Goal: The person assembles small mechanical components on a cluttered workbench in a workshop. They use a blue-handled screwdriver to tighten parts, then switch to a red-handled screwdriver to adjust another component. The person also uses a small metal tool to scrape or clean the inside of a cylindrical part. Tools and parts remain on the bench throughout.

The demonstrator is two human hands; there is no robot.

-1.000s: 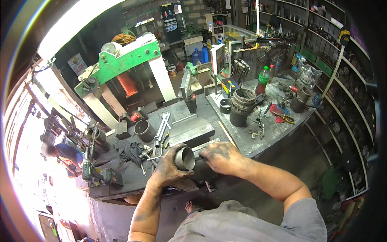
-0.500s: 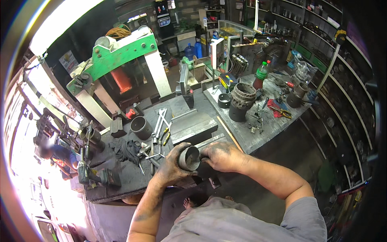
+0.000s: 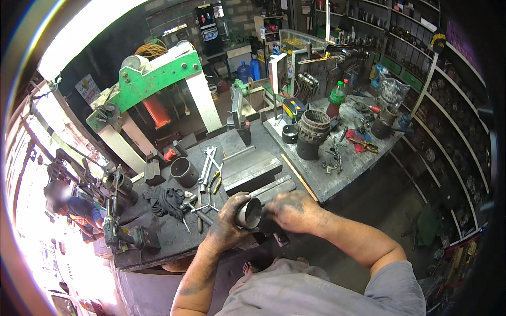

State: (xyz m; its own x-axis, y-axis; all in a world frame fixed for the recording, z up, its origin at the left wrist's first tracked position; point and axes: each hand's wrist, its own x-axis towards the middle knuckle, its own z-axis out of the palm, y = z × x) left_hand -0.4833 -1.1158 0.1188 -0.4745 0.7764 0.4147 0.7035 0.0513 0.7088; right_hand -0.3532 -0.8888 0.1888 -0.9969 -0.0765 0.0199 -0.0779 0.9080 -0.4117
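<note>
My left hand is wrapped round a short, dark metal sleeve, its open end tilted up and to the right. Close against the sleeve's right side is my right hand, blackened, with curled fingers pressed together. Whatever those fingers pinch is hidden and slightly blurred. Both hands are over the near edge of the workbench, just in front of a heavy metal vise. Left of the vise lie wrenches, yellow-handled pliers and a wider metal ring.
A black rag and a cordless drill sit on the left bench. Beyond stands a green-and-white press frame. The right table holds a toothed drum, a bottle and a red rag. Another person is at far left.
My right hand has turned and shifted slightly to the right. The sleeve's opening now faces more to the right, still in my left hand. The whole view has shifted a little.
</note>
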